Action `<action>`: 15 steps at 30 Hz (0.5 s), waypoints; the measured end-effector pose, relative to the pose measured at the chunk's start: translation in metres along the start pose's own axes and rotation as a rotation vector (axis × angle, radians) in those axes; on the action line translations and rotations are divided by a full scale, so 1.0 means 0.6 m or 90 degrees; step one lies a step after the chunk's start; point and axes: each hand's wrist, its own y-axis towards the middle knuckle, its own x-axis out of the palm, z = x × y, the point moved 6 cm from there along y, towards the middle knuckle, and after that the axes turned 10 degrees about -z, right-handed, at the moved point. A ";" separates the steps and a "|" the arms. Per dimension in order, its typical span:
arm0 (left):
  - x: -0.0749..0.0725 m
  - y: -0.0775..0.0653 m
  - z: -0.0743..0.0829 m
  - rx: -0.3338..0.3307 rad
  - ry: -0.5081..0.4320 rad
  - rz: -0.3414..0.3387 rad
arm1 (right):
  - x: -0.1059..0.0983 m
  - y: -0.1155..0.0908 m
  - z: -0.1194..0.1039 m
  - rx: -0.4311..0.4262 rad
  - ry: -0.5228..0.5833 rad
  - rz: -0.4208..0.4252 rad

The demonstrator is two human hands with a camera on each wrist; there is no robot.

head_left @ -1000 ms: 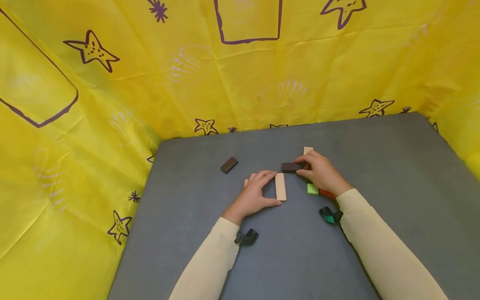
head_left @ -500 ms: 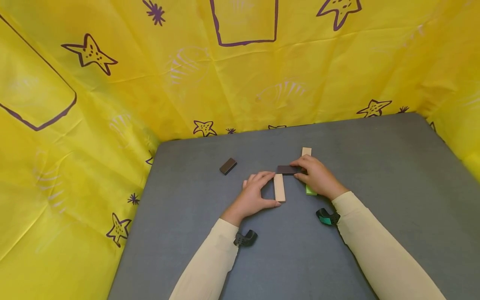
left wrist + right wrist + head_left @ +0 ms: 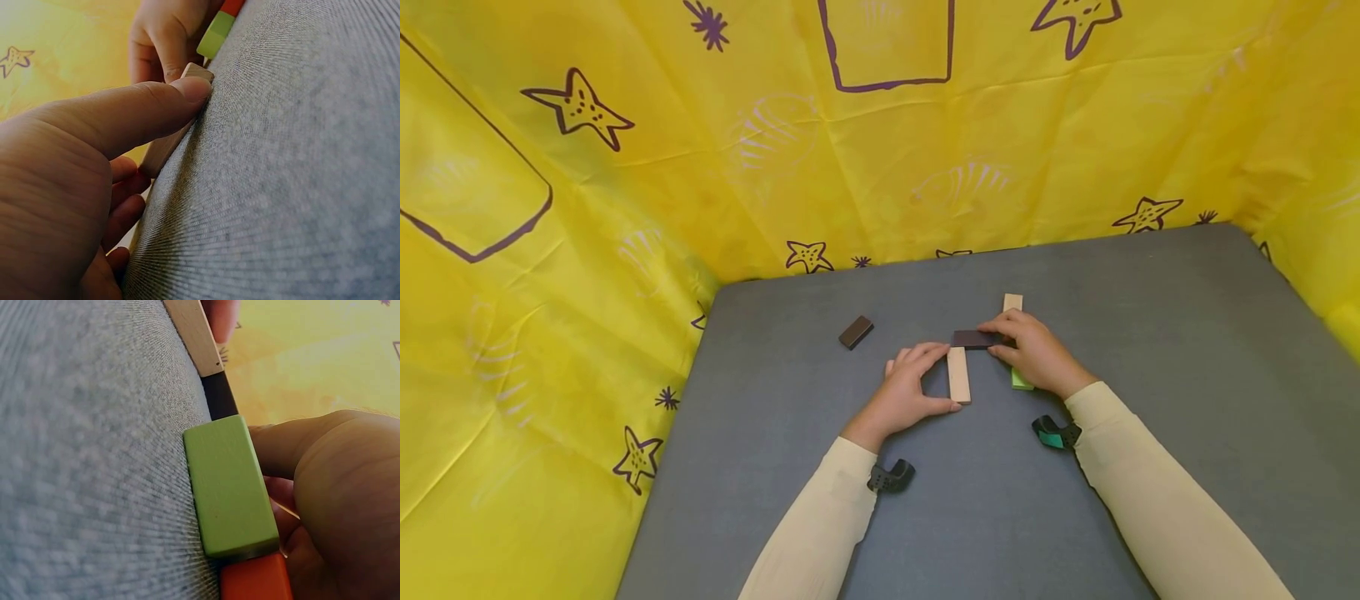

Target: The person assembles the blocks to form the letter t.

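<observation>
My left hand (image 3: 904,396) holds a pale wooden block (image 3: 958,377) lengthwise, thumb at its near end and fingertips at its far end. The block lies on the grey table. My right hand (image 3: 1039,357) pinches a dark brown block (image 3: 972,339) lying crosswise. The left end of this dark block sits at the pale block's far end, touching or nearly so. Under the right hand, a green block (image 3: 231,487) rests on the table, partly covered in the head view. An orange-red block (image 3: 257,579) adjoins it in the right wrist view.
Beyond the right hand, another pale block (image 3: 1012,302) shows only its far end. A loose dark brown block (image 3: 856,332) lies to the left, farther back. Yellow patterned cloth (image 3: 880,167) rises behind and beside the grey tabletop (image 3: 970,517).
My right hand has slid the dark brown block slightly left and nearer, against or close to the pale block's end. The orange-red block is now covered in the head view. My left hand stays put.
</observation>
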 end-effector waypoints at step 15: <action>-0.007 -0.001 -0.006 -0.009 -0.057 0.026 | 0.001 0.001 -0.002 -0.002 0.008 0.001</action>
